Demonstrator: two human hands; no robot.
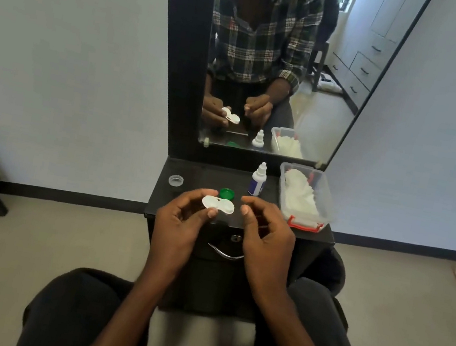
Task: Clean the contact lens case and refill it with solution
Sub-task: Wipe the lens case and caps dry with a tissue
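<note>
White plastic contact lens case point(218, 204), with its two round wells side by side, is in the air just above the front edge of the small black dressing table point(259, 227). The left hand point(182, 219) holds it: the thumb and the curled fingers pinch its left well, and the right well sticks out free toward 3 o'clock. The right hand point(266, 234) is just beside the case at 3 o'clock and does not touch it; its fingers are loosely curled and hold nothing, and the thumb tip points toward the case.

Just behind the case, at 12 o'clock, a round green plastic cap point(227, 193) lies on the table top. At 10 o'clock from the case, near the left edge of the table, lies a small clear round cap point(176, 180), well apart from the green one. At 1 o'clock stands a small white dropper bottle with a blue label point(258, 179), upright, with its cap on. At 2 o'clock from the case, on the right side of the table, sits a clear plastic box with a red latch point(326, 202); white soft material fills it, but I cannot tell what it is.

Farther, at 12 o'clock, a tall mirror in a black frame point(180, 57) rises from the back of the table. It reflects the person in a checked shirt, the two hands, the case, the bottle and the box.
</note>
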